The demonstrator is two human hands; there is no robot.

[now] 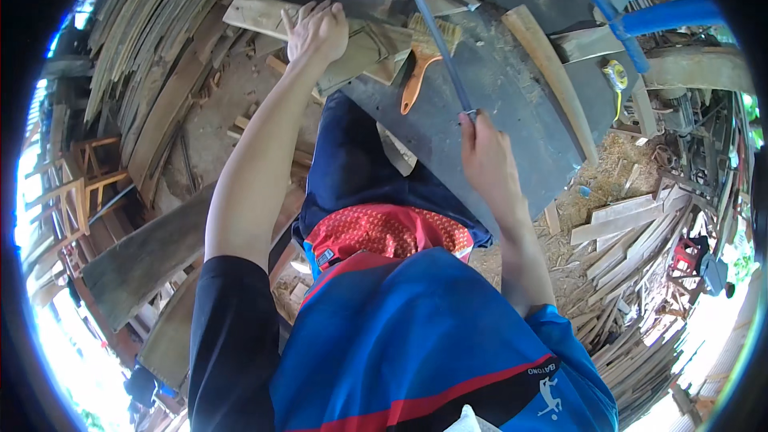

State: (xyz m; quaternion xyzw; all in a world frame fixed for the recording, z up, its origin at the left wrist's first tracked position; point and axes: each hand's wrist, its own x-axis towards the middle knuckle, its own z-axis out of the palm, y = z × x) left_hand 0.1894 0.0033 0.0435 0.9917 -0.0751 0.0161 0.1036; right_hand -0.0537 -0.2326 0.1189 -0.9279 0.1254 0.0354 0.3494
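Left hand: the left hand (318,30) lies flat, fingers spread, pinning a wood piece (352,46) to the bench (496,104).
Right hand: the right hand (486,152) is clamped around the handle of a long file (444,52), its blade slanting up over the wood.
Progress: filing looks under way; I cannot tell how much shaping is left.
Nearby: a brush (424,56) with an orange handle lies beside the file; a curved slat (552,72) and a tape measure (614,74) sit further right.
In the way: loose tools crowd the far end of the bench.

Open-air woodworking workshop, stacked timber slats (152,40) far left, dark workbench (512,112) with brush (424,56) and tape measure (614,74), offcuts (632,224) and sawdust (608,168) right
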